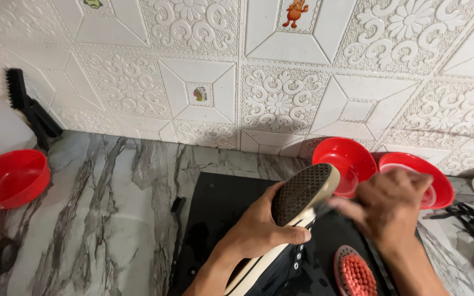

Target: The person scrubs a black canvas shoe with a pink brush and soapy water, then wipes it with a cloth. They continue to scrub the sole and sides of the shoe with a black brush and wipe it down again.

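Over a black mat (215, 203), hands: left (259, 227) clamped on sneaker (297, 203), right (388, 205) blurred, grip unclear; red bowls (352, 159), pink brush (356, 274) nearby.

A home wash counter: past the fingers (297, 234) rises a wall of white embossed tiles (281, 98) over a grey-veined marble top (111, 186). Red plastic bowls (346, 161) stand just beyond the fingertips, and a black brush (28, 107) leans far to their left.
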